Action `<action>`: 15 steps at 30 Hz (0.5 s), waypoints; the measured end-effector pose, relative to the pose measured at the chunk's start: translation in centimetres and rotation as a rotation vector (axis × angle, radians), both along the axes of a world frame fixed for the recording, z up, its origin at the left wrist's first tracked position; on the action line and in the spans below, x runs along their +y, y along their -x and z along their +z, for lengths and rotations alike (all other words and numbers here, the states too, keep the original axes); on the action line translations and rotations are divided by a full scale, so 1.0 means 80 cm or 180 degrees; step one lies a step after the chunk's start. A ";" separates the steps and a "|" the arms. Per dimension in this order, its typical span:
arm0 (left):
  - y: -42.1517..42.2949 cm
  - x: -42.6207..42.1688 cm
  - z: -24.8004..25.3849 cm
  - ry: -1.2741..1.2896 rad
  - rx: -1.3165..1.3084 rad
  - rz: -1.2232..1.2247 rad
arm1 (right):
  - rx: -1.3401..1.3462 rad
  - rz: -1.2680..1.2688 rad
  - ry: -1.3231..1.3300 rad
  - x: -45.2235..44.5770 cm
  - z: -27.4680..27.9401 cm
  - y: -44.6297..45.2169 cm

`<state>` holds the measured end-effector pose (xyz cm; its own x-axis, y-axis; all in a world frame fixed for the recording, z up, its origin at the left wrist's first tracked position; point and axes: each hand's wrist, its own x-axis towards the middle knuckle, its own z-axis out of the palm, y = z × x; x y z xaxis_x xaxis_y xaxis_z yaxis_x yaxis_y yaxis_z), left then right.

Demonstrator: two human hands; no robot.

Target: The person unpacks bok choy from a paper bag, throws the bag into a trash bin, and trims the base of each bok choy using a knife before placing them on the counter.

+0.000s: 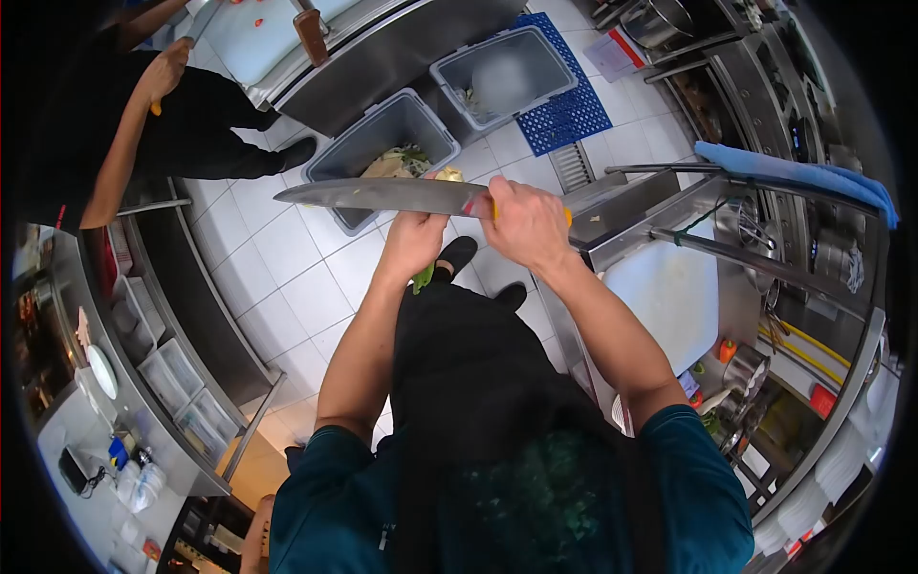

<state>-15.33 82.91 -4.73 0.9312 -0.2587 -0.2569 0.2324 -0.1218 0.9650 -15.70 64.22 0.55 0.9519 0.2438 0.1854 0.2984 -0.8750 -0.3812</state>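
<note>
A large chef's knife (373, 195) is held at mid-scene above the floor, its broad blade lying crosswise with the tip to the left. The right hand (526, 222) is wrapped firmly round its yellow handle. Just beside the blade's near edge, the left hand (414, 244) is closed on a leafy vegetable (424, 277); a green leaf hangs below the fist and a pale yellowish part shows beyond the blade, which hides the fingertips. Farther off, on white floor tiles (277, 258), stands a grey plastic bin (373, 129) with vegetable trimmings inside; to its right and farther away, a second grey bin (550, 72) sits partly over a blue perforated mat (564, 134). At far left, a co-worker's hand (169, 69) grips another knife (203, 19) near a white cutting board (251, 43) bearing small red pieces. On the right, a larger cutting board (660, 297) lies on a steel counter (741, 277), and a blue cloth (803, 177) hangs over a rail. Clear plastic containers (206, 421) stand at left.
</note>
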 end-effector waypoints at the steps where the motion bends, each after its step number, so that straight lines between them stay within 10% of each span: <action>1: -0.001 0.001 0.000 -0.0071 -0.0020 0.0006 | 0.0007 0.0012 -0.0018 0.001 -0.003 -0.003; 15: 0.002 0.034 -0.011 -0.0495 -0.0998 0.0664 | 0.0330 0.0346 -0.0185 0.016 -0.033 -0.048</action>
<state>-15.47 85.62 -5.61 0.9990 -0.0363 0.0267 -0.0351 -0.2533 0.9667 -11.83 65.51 -2.07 0.9353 0.3381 0.1044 0.3465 -0.8154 -0.4638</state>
